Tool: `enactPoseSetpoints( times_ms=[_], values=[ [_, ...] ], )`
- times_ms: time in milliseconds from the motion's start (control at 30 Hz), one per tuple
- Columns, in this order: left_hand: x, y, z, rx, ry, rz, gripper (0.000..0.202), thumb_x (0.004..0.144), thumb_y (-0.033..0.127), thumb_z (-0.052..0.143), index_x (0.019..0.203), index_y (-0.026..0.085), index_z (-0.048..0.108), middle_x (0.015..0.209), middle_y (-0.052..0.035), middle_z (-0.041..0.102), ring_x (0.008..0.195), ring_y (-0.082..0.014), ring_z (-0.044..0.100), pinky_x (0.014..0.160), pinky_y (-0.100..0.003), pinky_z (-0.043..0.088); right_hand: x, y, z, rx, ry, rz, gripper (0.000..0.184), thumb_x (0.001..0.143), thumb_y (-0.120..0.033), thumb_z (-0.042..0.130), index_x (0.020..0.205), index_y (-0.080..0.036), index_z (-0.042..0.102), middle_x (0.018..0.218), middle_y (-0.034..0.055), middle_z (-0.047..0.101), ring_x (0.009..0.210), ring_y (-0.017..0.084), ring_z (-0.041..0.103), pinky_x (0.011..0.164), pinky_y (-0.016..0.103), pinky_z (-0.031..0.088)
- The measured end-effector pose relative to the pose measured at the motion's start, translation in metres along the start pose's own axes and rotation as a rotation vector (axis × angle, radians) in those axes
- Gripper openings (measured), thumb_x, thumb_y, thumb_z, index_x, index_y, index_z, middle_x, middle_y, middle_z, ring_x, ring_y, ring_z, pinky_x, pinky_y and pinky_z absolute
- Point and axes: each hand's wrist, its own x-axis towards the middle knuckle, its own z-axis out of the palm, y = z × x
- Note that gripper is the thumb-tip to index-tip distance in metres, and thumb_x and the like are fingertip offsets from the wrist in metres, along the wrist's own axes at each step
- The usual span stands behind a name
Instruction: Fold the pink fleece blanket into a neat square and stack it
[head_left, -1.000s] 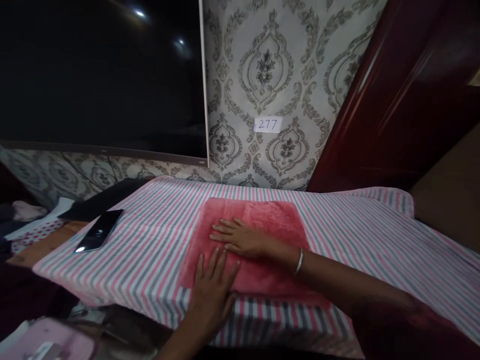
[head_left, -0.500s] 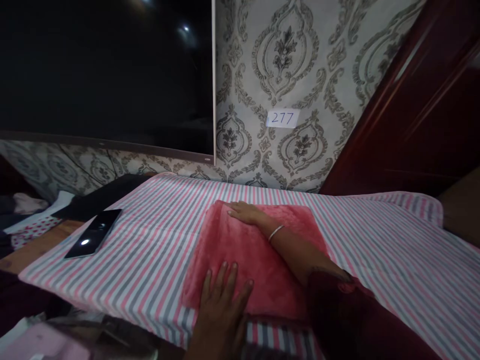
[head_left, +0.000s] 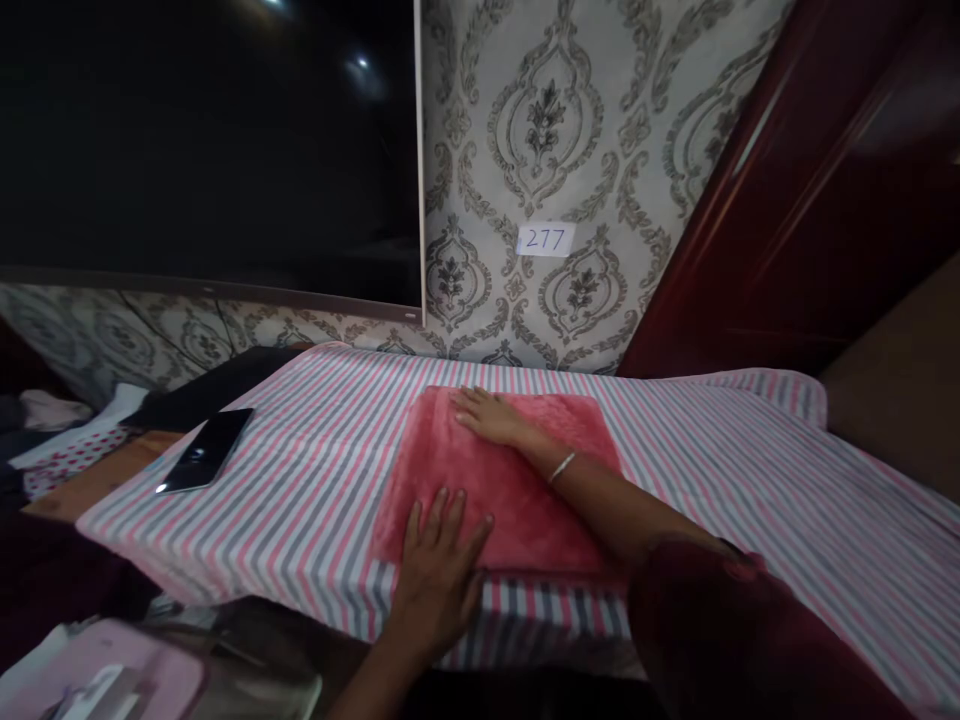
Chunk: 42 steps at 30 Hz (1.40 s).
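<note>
A plush, coral-red folded cloth (head_left: 465, 470) lies flat on a striped cover (head_left: 322, 480) in pink, grey and white. Near the cloth's front left corner rests my left hand (head_left: 439, 565), its fingers spread over the pile. My right hand (head_left: 491, 415) reaches across to the far left part of the cloth and lies palm down there, fingers stretched out. A bracelet circles the right wrist. Neither hand grips anything; both palms are hidden from view.
A dark tablet-like device (head_left: 208, 450) lies on the cover's left side. Behind hangs a large screen (head_left: 210, 150). A paper marked 277 (head_left: 546, 239) is on the patterned wall. A pink box (head_left: 105, 670) stands below at the lower left. Dark red wood (head_left: 795, 200) leans in at right.
My right hand has flattened with its fingers stretched further on the cloth. My left hand stays near the front left corner. The whole view has shifted slightly.
</note>
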Motion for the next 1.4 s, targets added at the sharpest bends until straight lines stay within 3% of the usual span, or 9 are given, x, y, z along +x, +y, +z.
enactPoseSetpoints(
  times_ms=[167, 300, 467, 633, 833, 967, 1100, 1267, 1400],
  values=[
    [0.016, -0.006, -0.021, -0.090, -0.031, -0.023, 0.047, 0.094, 0.027, 0.050, 0.140, 0.028, 0.055, 0.150, -0.0104, 0.051, 0.138, -0.0281, 0.045, 0.113, -0.051, 0.036, -0.070, -0.011, 0.009, -0.008, 0.002, -0.225, 0.059, 0.104, -0.055, 0.030, 0.158, -0.030, 0.027, 0.166, 0.0058, 0.016, 0.154, 0.029, 0.006, 0.121, 0.061, 0.011],
    [0.075, -0.033, -0.034, -0.281, -0.174, -0.080, 0.049, 0.102, 0.030, 0.029, 0.147, 0.021, 0.046, 0.150, -0.0089, 0.051, 0.139, -0.0205, 0.046, 0.114, -0.041, 0.039, -0.098, -0.016, 0.016, -0.001, 0.030, -0.235, 0.066, 0.103, -0.058, 0.032, 0.159, -0.024, 0.024, 0.165, 0.0096, 0.019, 0.153, 0.028, 0.008, 0.122, 0.058, 0.007],
    [0.141, -0.082, 0.002, -0.189, -0.545, -0.136, 0.056, 0.102, 0.042, 0.029, 0.154, 0.023, 0.035, 0.162, -0.0087, 0.032, 0.151, -0.0271, 0.024, 0.121, -0.056, 0.018, -0.099, -0.020, 0.022, -0.047, 0.057, -0.214, 0.066, 0.103, -0.055, 0.035, 0.158, -0.020, 0.027, 0.164, 0.0135, 0.020, 0.153, 0.030, 0.010, 0.122, 0.059, 0.007],
    [0.133, -0.107, 0.034, -0.111, -0.550, -0.161, 0.054, 0.103, 0.039, 0.022, 0.154, 0.027, 0.033, 0.163, -0.0066, 0.030, 0.153, -0.0235, 0.019, 0.121, -0.057, 0.011, -0.114, -0.026, 0.029, 0.000, 0.026, -0.247, 0.059, 0.104, -0.055, 0.031, 0.157, -0.031, 0.029, 0.166, 0.0045, 0.017, 0.153, 0.031, 0.007, 0.122, 0.061, 0.006],
    [0.126, -0.107, 0.035, -0.107, -0.526, -0.154, 0.055, 0.102, 0.039, 0.024, 0.154, 0.025, 0.034, 0.162, -0.0070, 0.031, 0.152, -0.0226, 0.020, 0.122, -0.056, 0.010, -0.157, -0.046, 0.037, 0.096, -0.061, -0.391, 0.066, 0.101, -0.060, 0.035, 0.159, -0.034, 0.018, 0.166, -0.0017, 0.012, 0.153, 0.029, 0.001, 0.124, 0.058, 0.000],
    [0.128, -0.106, 0.034, -0.085, -0.520, -0.152, 0.055, 0.102, 0.040, 0.025, 0.154, 0.025, 0.033, 0.161, -0.0078, 0.033, 0.152, -0.0232, 0.022, 0.122, -0.055, 0.011, -0.178, -0.047, 0.028, 0.193, -0.086, -0.422, 0.063, 0.100, -0.061, 0.037, 0.157, -0.038, 0.025, 0.163, -0.0035, 0.024, 0.152, 0.026, 0.017, 0.125, 0.051, 0.012],
    [0.135, -0.105, 0.027, -0.098, -0.564, -0.164, 0.056, 0.102, 0.041, 0.025, 0.155, 0.022, 0.032, 0.163, -0.0100, 0.028, 0.152, -0.0250, 0.019, 0.121, -0.057, 0.012, -0.174, -0.019, 0.002, 0.084, 0.140, -0.188, 0.053, 0.103, -0.048, 0.037, 0.153, -0.030, 0.040, 0.158, 0.0043, 0.040, 0.148, 0.026, 0.030, 0.124, 0.049, 0.018],
    [0.164, -0.098, 0.012, -0.040, -0.560, -0.239, 0.059, 0.101, 0.048, 0.025, 0.154, 0.023, 0.035, 0.163, -0.0109, 0.027, 0.152, -0.0306, 0.018, 0.119, -0.064, 0.010, -0.138, 0.024, -0.029, -0.061, 0.230, 0.367, 0.062, 0.104, -0.049, 0.030, 0.160, -0.024, 0.021, 0.165, 0.0114, 0.020, 0.152, 0.032, 0.013, 0.120, 0.058, 0.018],
    [0.175, -0.095, 0.017, 0.045, -0.577, -0.407, 0.061, 0.099, 0.051, 0.027, 0.155, 0.025, 0.033, 0.166, -0.0104, 0.021, 0.153, -0.0341, 0.015, 0.116, -0.067, 0.018, -0.120, 0.042, -0.018, -0.075, 0.249, 0.593, 0.061, 0.103, -0.053, 0.028, 0.159, -0.028, 0.023, 0.166, 0.0094, 0.019, 0.152, 0.036, 0.012, 0.118, 0.059, 0.017]
  ],
)
